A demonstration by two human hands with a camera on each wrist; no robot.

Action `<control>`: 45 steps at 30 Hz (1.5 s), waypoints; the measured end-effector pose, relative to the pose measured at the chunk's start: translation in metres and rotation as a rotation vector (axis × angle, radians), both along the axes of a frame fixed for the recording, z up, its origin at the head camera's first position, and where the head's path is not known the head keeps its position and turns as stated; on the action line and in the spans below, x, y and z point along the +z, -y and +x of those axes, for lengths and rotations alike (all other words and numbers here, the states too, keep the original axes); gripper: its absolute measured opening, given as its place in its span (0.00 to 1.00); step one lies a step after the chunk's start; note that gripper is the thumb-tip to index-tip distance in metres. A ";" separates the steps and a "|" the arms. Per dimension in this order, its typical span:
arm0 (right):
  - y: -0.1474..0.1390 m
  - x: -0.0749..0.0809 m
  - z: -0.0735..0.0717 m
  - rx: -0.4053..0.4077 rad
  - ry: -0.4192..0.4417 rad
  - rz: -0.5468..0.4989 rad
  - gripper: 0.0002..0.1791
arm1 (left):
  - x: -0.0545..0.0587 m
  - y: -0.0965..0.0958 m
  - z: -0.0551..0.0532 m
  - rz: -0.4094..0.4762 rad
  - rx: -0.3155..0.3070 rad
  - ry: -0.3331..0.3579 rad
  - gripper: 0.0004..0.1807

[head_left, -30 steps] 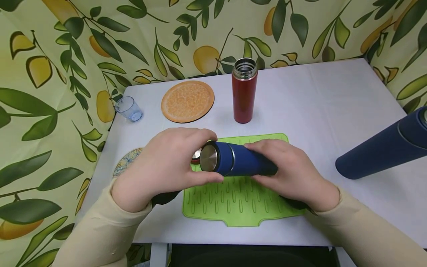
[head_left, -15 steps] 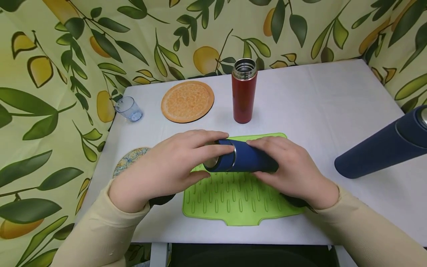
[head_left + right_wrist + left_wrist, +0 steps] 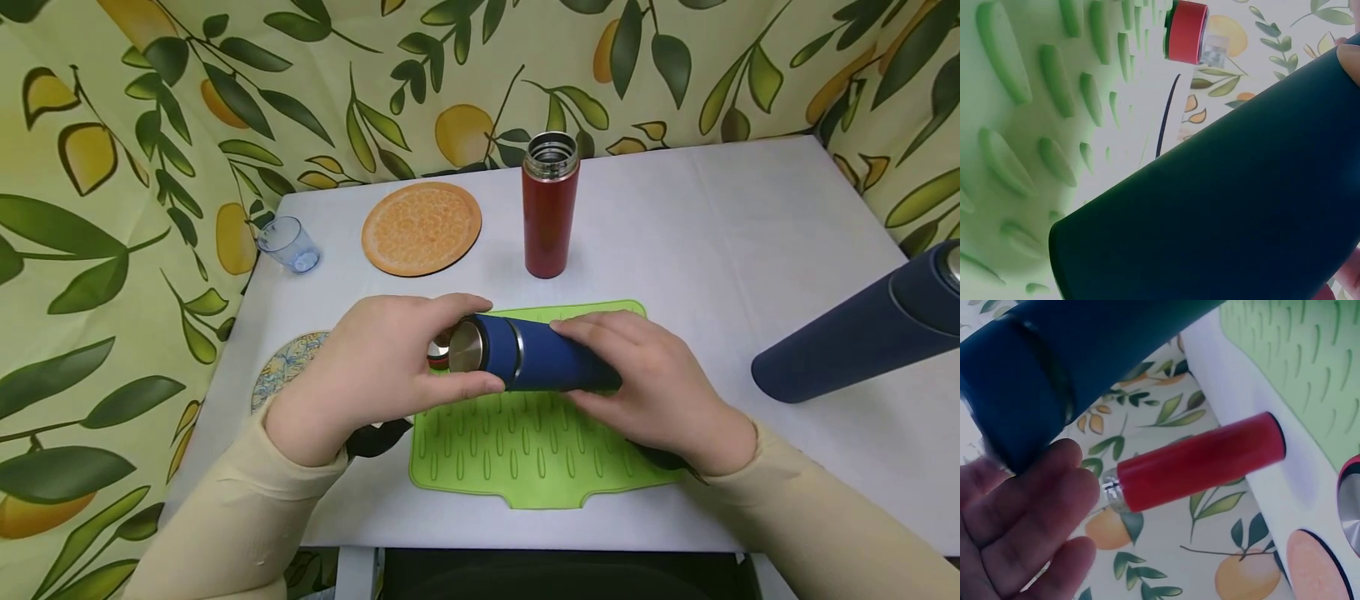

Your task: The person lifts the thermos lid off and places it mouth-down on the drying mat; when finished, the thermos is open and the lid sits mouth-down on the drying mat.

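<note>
A dark blue thermos (image 3: pixel 566 354) is held tilted above the green mat, its steel-topped lid (image 3: pixel 498 350) toward the left. My right hand (image 3: pixel 660 375) grips the body, thumb below and fingers above. Around the lid, my left hand (image 3: pixel 382 358) has its thumb beneath and fingers on top; the left wrist view shows fingertips (image 3: pixel 1063 456) against it. A steel ring marks the joint between lid and body. A red lid (image 3: pixel 438 354) lies behind the left hand, partly hidden, at the mat's left side. Its matching red thermos (image 3: pixel 550 225) stands upright and uncapped behind the mat.
The green ribbed mat (image 3: pixel 540 458) lies at the table's front. Behind it is a round orange board (image 3: pixel 422 229), with a blue glass (image 3: pixel 290 246) to its left. A patterned plate (image 3: pixel 288 367) sits partly under the left arm. Another blue thermos (image 3: pixel 847 333) stands at the right.
My left hand's fingers reached farther over the lid half a second ago, thumb off it; now fingers and thumb are back around it. The right hand keeps its grip.
</note>
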State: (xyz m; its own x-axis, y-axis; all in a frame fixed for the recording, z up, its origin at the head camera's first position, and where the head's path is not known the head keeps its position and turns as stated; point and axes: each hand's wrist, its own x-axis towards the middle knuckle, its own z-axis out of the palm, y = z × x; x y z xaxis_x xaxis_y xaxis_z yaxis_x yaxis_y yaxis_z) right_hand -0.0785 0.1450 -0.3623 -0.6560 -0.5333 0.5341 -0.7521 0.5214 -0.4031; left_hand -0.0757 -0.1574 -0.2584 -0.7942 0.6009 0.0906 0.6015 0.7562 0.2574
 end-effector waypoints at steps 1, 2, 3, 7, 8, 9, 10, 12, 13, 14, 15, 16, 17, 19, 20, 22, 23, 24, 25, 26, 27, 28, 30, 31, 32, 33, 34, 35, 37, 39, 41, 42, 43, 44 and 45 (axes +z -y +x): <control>0.000 0.000 0.000 0.000 -0.002 -0.003 0.43 | -0.001 0.000 0.000 0.007 0.005 0.000 0.47; 0.001 -0.001 0.000 -0.002 -0.009 -0.008 0.43 | -0.002 0.001 -0.001 0.021 -0.004 -0.001 0.50; 0.001 -0.001 0.000 -0.004 -0.015 -0.015 0.43 | -0.004 0.001 -0.001 0.041 -0.027 -0.008 0.53; -0.001 -0.003 -0.002 -0.027 -0.043 -0.051 0.44 | -0.010 0.004 -0.004 0.156 -0.200 -0.079 0.60; -0.001 -0.003 -0.002 -0.035 -0.049 -0.060 0.44 | -0.013 0.004 -0.005 0.179 -0.247 -0.103 0.59; -0.002 -0.004 -0.003 -0.043 -0.043 -0.070 0.45 | -0.014 0.004 -0.005 0.196 -0.285 -0.130 0.57; -0.002 -0.005 -0.003 -0.051 -0.039 -0.078 0.45 | -0.016 0.003 -0.006 0.209 -0.312 -0.152 0.55; -0.002 -0.006 -0.004 -0.065 -0.029 -0.092 0.45 | -0.019 0.003 -0.006 0.223 -0.347 -0.190 0.51; -0.002 -0.006 -0.004 -0.072 -0.023 -0.098 0.45 | -0.020 0.002 -0.007 0.227 -0.355 -0.204 0.49; -0.002 -0.006 -0.004 -0.078 -0.019 -0.102 0.46 | -0.021 0.002 -0.007 0.228 -0.358 -0.219 0.46; -0.002 -0.007 -0.004 -0.084 -0.017 -0.104 0.46 | -0.021 0.002 -0.007 0.230 -0.361 -0.234 0.42; -0.002 -0.007 -0.004 -0.087 -0.020 -0.105 0.45 | -0.021 0.002 -0.008 0.232 -0.363 -0.249 0.39; -0.002 -0.008 -0.004 -0.091 -0.021 -0.105 0.45 | -0.021 0.001 -0.008 0.234 -0.365 -0.265 0.36; -0.001 -0.008 -0.004 -0.094 -0.020 -0.106 0.45 | -0.020 0.001 -0.008 0.237 -0.364 -0.288 0.32; -0.001 -0.008 -0.004 -0.094 -0.017 -0.105 0.45 | -0.020 0.001 -0.009 0.242 -0.363 -0.294 0.30; -0.001 -0.009 -0.004 -0.090 -0.014 -0.101 0.44 | -0.020 0.002 -0.009 0.247 -0.357 -0.295 0.30; 0.000 -0.009 -0.004 -0.086 -0.020 -0.099 0.44 | -0.020 0.003 -0.009 0.247 -0.350 -0.294 0.30; 0.000 -0.009 -0.003 -0.081 -0.028 -0.097 0.44 | -0.020 0.004 -0.009 0.246 -0.340 -0.292 0.31; 0.001 -0.010 -0.003 -0.076 -0.036 -0.095 0.43 | -0.020 0.004 -0.008 0.246 -0.329 -0.288 0.31; 0.001 -0.010 -0.003 -0.070 -0.045 -0.093 0.43 | -0.020 0.005 -0.008 0.247 -0.314 -0.285 0.32; 0.001 -0.010 -0.003 -0.063 -0.052 -0.092 0.42 | -0.020 0.005 -0.008 0.246 -0.298 -0.284 0.33; 0.002 -0.010 -0.003 -0.058 -0.057 -0.089 0.42 | -0.020 0.006 -0.008 0.245 -0.280 -0.281 0.34; 0.003 -0.010 -0.002 -0.050 -0.059 -0.079 0.41 | -0.021 0.006 -0.008 0.242 -0.239 -0.272 0.35; 0.003 -0.010 -0.001 -0.045 -0.057 -0.073 0.41 | -0.021 0.006 -0.008 0.241 -0.218 -0.267 0.36; 0.004 -0.010 -0.001 -0.041 -0.053 -0.065 0.41 | -0.022 0.006 -0.008 0.236 -0.196 -0.263 0.36; 0.004 -0.010 0.000 -0.037 -0.049 -0.057 0.41 | -0.022 0.006 -0.008 0.228 -0.173 -0.260 0.37; 0.005 -0.010 0.000 -0.032 -0.050 -0.048 0.41 | -0.023 0.006 -0.008 0.218 -0.148 -0.255 0.37; 0.006 -0.010 0.001 -0.027 -0.051 -0.042 0.41 | -0.023 0.006 -0.007 0.205 -0.123 -0.251 0.38; 0.007 -0.010 0.002 -0.018 -0.052 -0.033 0.41 | -0.024 0.005 -0.007 0.176 -0.069 -0.233 0.38; 0.008 -0.010 0.002 -0.014 -0.053 -0.024 0.41 | -0.025 0.006 -0.006 0.151 -0.020 -0.204 0.38; 0.008 -0.010 0.002 -0.020 -0.054 -0.019 0.41 | -0.026 0.007 -0.006 0.147 0.020 -0.175 0.44; 0.008 -0.010 0.001 -0.026 -0.053 -0.020 0.41 | -0.026 0.008 -0.006 0.159 0.021 -0.152 0.48; 0.008 -0.010 0.001 -0.033 -0.050 -0.021 0.42 | -0.025 0.010 -0.007 0.179 0.007 -0.128 0.50; 0.008 -0.010 0.000 -0.040 -0.047 -0.023 0.42 | -0.025 0.012 -0.007 0.205 -0.022 -0.112 0.50; 0.007 -0.010 0.000 -0.047 -0.048 -0.029 0.42 | -0.024 0.014 -0.008 0.234 -0.060 -0.102 0.50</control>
